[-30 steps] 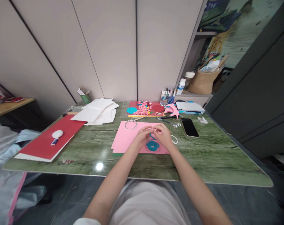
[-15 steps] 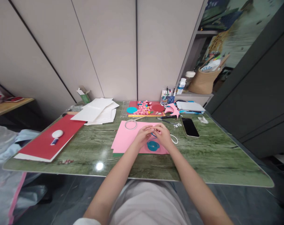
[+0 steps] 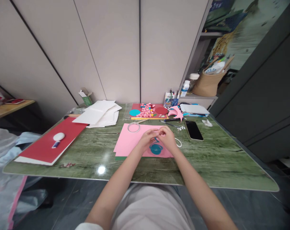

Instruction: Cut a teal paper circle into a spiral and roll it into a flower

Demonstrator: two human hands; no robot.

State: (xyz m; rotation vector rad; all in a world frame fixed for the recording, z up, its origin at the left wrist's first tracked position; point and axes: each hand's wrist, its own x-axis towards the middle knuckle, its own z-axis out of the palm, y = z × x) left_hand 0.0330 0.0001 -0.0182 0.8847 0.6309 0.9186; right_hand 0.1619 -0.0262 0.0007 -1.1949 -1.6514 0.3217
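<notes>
Just below the centre of the frame, both hands meet over a pink sheet (image 3: 128, 140). Left hand (image 3: 146, 138) and right hand (image 3: 167, 136) have fingers curled, tips drawn together with hardly a gap. What sits between them is hidden or too small; cannot tell whether either hand has hold of anything.

Blue coil (image 3: 156, 150) lies on the pink sheet beneath the hands, toward the sheet's near edge. Bit of blue strip (image 3: 156, 139) shows higher, just under the fingertips; whether it joins the coil is unclear.

Handling, by judgement: very light, thin, bendy, likely paper or similar. Probably creases or tears under a hard pinch and skids easily. Best taken at a loose end or the outer turn, with a soft fingertip hold; no squeezing across the middle.

Edges: sheet's near side just below the coil, green sheet (image 3: 122, 158) peeking out from under it; front edge of the tabletop (image 3: 219, 163) lower in frame. White loop (image 3: 180, 143) just beside the right hand, phone (image 3: 194, 130) farther right. Pale ring (image 3: 133, 132) at the pink sheet's upper left. Most room to move: left toward the red sheet (image 3: 51, 143), and lower right.
</notes>
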